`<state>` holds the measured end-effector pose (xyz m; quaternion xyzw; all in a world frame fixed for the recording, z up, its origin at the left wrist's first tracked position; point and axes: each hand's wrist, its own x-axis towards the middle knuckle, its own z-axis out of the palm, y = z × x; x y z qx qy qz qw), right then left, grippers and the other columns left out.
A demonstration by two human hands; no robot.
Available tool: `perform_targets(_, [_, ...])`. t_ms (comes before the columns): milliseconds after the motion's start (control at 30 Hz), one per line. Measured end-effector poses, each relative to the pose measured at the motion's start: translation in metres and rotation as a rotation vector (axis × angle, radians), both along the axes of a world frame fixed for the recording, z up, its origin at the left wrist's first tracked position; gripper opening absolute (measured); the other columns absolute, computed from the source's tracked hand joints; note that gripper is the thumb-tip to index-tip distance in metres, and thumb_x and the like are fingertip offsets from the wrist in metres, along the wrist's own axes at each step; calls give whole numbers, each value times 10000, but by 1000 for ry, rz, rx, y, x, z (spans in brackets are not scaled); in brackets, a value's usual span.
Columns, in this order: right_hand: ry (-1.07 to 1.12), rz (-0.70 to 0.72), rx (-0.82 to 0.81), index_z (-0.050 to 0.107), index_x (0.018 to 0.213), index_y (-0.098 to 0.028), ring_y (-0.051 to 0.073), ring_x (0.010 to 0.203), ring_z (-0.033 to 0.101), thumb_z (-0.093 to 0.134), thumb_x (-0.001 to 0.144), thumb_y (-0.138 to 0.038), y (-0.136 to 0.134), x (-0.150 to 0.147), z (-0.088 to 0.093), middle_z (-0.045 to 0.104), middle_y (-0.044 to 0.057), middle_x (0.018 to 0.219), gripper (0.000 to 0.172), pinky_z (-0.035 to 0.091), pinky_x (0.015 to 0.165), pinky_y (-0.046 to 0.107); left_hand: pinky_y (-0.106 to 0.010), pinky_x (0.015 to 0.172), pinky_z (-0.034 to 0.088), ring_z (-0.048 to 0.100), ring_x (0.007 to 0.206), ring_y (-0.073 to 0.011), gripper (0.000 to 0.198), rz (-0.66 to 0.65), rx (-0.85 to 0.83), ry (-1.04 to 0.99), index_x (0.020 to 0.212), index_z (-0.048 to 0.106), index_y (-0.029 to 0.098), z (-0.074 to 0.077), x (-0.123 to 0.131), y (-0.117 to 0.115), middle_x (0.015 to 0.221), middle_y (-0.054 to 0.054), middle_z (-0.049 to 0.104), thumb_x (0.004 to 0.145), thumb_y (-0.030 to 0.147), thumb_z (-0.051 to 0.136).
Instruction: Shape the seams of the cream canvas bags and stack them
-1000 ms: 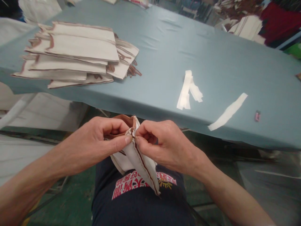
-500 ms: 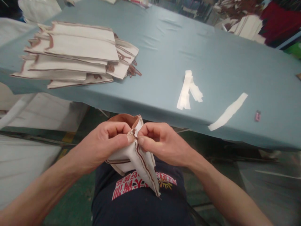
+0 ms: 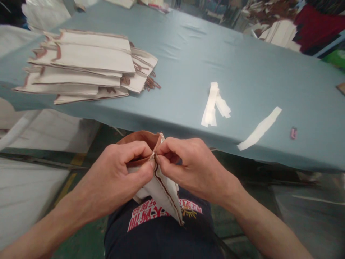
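Observation:
Between my hands, just in front of my lap, hangs a cream fabric bag [image 3: 162,189] with brown-edged seams and a brown lining showing at its mouth. My left hand [image 3: 132,162] pinches the bag's edge at the top of the seam, thumb on the near side. Right beside it, my right hand [image 3: 185,162] grips the same corner between thumb and curled fingers. The fingertips of both hands almost meet there and hide the exact spot held. From that corner the bag's seam slants down to a point over my dark apron.
A blue-covered table [image 3: 178,82] spans the view ahead. On its left lies a stack of cream bags [image 3: 91,54] with brown cords. Farther right are white strips [image 3: 211,104], a single white strip [image 3: 260,127] and a small pink object [image 3: 293,133].
The bag's mouth has opened wider, showing more brown lining. My left hand has shifted slightly, its thumb now closer to the seam. Both hands keep pinching the corner.

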<state>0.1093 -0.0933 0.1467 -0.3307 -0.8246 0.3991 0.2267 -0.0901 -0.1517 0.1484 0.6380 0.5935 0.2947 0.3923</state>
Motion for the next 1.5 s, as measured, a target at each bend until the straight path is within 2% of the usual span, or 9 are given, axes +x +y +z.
perform_targets(300, [223,-9,-591,600,788,-195,88,589,434,631,864,-295,5,-11,-17,547,-57,688,129,352,526,223,-219,466,337,388,520,-104,286,-4,-371,-525,662,519,228,-30,-8,13,610,67,464,790,401,708])
perform_targets(400, [192,-28,-500,604,786,-192,95,598,452,626,876,-285,5,-11,-16,563,-51,685,131,346,529,231,-196,466,317,394,541,-96,258,-23,-246,-388,667,579,210,-30,-12,13,620,66,475,822,365,715])
perform_targets(667, [61,7,71,566,790,-192,97,627,500,569,945,-147,2,-7,-8,581,-41,702,162,334,621,257,-178,494,369,497,515,-76,253,-90,151,60,687,679,182,-10,-14,12,598,66,569,891,266,556])
perform_targets(833, [-39,47,227,575,822,-189,118,667,496,521,995,-136,0,-5,-8,593,-22,730,189,331,657,285,-196,515,358,510,476,-59,312,-169,365,346,704,725,160,1,-15,12,574,61,595,913,247,512])
perform_targets(933, [5,2,168,545,787,-200,111,641,481,538,938,-154,0,-8,-10,569,-35,701,158,318,635,280,-204,507,345,489,474,-61,322,-156,379,348,694,725,159,3,-11,11,571,59,588,907,228,493])
perform_targets(1033, [73,-87,-48,514,743,-214,104,593,457,566,867,-216,0,-12,-14,532,-52,655,134,308,586,271,-201,486,343,503,485,-78,289,-45,292,230,670,713,166,-1,-4,12,552,53,588,868,243,518])
perform_targets(1267, [215,-56,-604,565,763,-206,105,617,436,574,838,-328,5,-11,-20,541,-43,696,143,348,543,247,-191,488,424,518,527,-100,221,65,-98,-356,705,705,201,-34,-3,13,618,55,603,876,331,653])
perform_targets(1367, [224,-13,-618,573,777,-202,101,616,430,594,849,-331,7,-8,-20,540,-48,698,148,351,548,246,-181,479,426,512,523,-94,202,61,-173,-405,742,717,208,-38,-9,12,632,62,605,896,334,687])
perform_targets(1500, [178,-23,-412,578,791,-207,113,638,476,584,860,-274,10,-7,-21,568,-45,703,97,374,603,269,-172,449,393,519,509,-96,196,43,-96,-225,742,750,207,-21,-7,10,612,53,651,888,317,679])
